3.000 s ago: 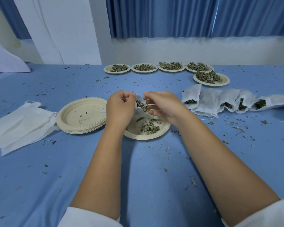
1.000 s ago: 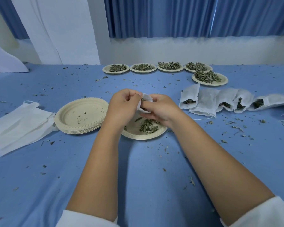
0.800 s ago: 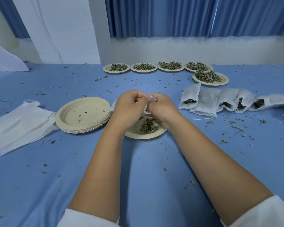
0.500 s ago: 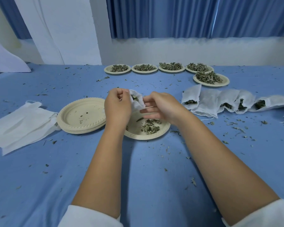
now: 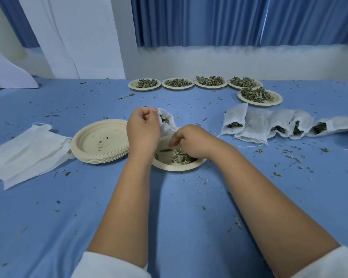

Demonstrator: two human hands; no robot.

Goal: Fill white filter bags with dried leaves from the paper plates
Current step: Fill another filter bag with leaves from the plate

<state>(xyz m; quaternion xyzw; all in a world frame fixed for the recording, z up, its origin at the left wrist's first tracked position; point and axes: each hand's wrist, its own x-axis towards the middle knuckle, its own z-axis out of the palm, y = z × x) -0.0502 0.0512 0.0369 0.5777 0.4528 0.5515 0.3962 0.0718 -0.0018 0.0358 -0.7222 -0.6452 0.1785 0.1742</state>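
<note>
The filter bag is held pinched at its mouth by the left hand above the mid-surface paper plate; the right hand has been lowered from the bag into the dried leaves, fingers curled, closure indeterminable; filling is judged unfinished.

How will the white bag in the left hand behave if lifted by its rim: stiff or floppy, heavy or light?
Probably floppy: the filter bag sags and folds below the left hand pinching its rim. Likely light: thin cloth, few dried leaves inside. Its open mouth may spill them if tipped.
</note>
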